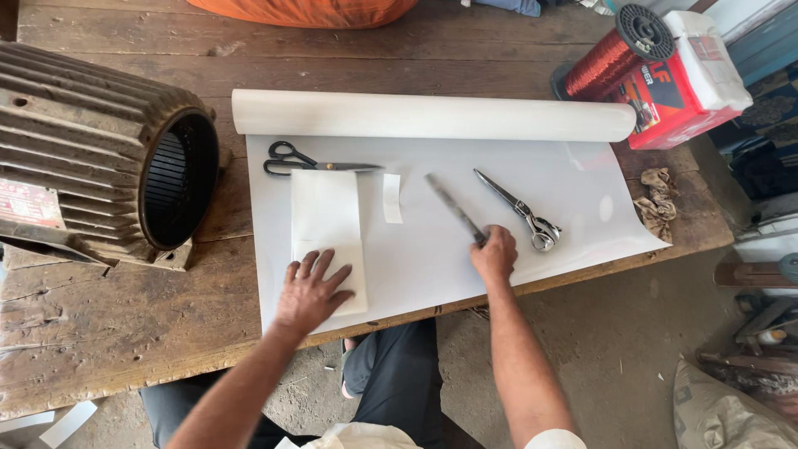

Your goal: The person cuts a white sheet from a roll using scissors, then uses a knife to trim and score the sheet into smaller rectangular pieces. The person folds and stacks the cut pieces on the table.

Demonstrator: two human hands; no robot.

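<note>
A worn wooden table (100,308) fills my view, white sheet (465,249) reaching its near edge; my left hand (312,291) lies flat, fingers spread, on a folded paper piece (327,233); my right hand (495,254) is closed around a blurred metal ruler (453,206); silver scissors (522,209) lie just beside, bare sheet between the hands.

The flat tool (453,208) in the right hand (495,254) is blurring, possibly a metal ruler. The finned motor housing (100,150) is running off the left edge. The left hand (312,291) is hiding part of the folded white sheet (327,220).
</note>
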